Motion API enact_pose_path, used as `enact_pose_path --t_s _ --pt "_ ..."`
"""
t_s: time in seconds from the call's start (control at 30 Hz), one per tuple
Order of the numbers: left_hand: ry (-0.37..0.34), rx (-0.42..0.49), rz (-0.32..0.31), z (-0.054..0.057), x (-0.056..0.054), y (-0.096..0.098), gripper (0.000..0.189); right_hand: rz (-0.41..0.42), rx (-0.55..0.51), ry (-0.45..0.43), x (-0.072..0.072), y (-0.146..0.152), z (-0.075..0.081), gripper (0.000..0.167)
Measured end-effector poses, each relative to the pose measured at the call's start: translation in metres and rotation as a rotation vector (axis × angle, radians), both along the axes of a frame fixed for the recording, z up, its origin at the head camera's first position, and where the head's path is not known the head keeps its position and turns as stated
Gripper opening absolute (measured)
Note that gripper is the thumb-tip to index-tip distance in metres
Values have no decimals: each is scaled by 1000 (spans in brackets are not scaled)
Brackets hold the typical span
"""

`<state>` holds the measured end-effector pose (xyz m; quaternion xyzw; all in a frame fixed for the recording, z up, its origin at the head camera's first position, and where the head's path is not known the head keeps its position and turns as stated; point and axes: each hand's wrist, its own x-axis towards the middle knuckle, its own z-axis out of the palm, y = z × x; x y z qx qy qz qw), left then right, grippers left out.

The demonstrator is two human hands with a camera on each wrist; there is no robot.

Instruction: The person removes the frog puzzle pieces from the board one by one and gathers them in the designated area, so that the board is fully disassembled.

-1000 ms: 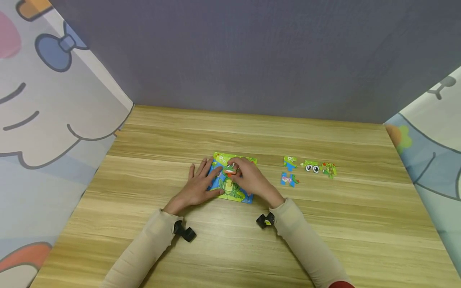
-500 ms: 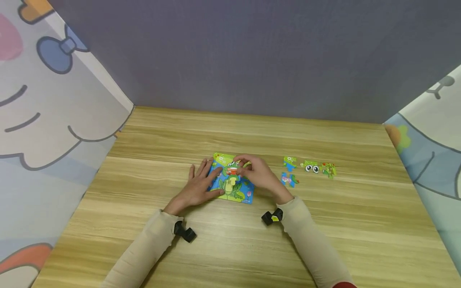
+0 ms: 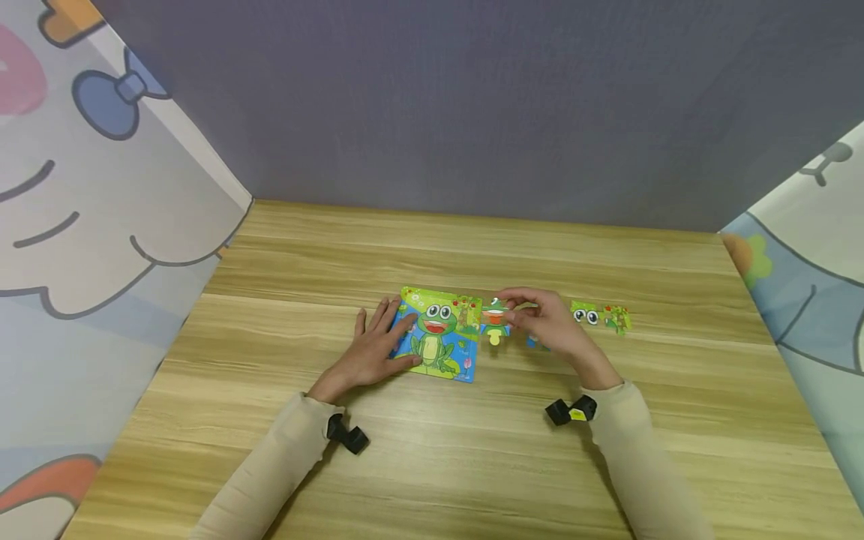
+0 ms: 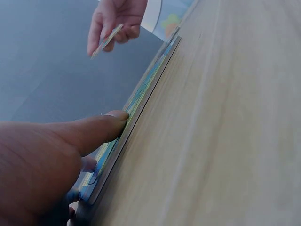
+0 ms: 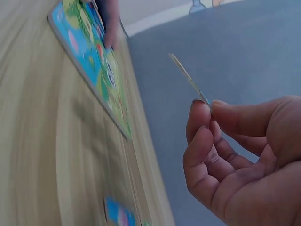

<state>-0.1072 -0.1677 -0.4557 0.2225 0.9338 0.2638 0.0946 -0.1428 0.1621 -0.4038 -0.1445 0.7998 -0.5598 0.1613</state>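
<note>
A frog jigsaw board lies flat on the table. My left hand rests over its left side with fingers spread; in the left wrist view the thumb presses on the board's near edge. To the right of the board, my right hand pinches a jigsaw piece showing the frog's mouth and yellow belly. The right wrist view has this piece edge-on between thumb and fingertips, raised above the table. On the board, the frog's whole face shows, with eyes and mouth.
Right of the board lie loose jigsaw pieces: one with frog eyes, one with a tree, and a blue one partly hidden under the right hand. A grey wall stands behind the wooden table.
My right hand has lifted the frog-mouth piece off the board and carried it to the right, uncovering the frog's face. The left hand has stayed in place.
</note>
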Motion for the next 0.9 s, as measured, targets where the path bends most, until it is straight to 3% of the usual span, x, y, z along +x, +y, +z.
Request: enact_pose_path --t_s 0.57,0.9 --pt "-8 2 -4 -2 0 0 76 -110 50 30 18 75 -6 40" --pt "-6 -1 -2 -3 0 -1 77 -116 65 78 26 109 -16 34"
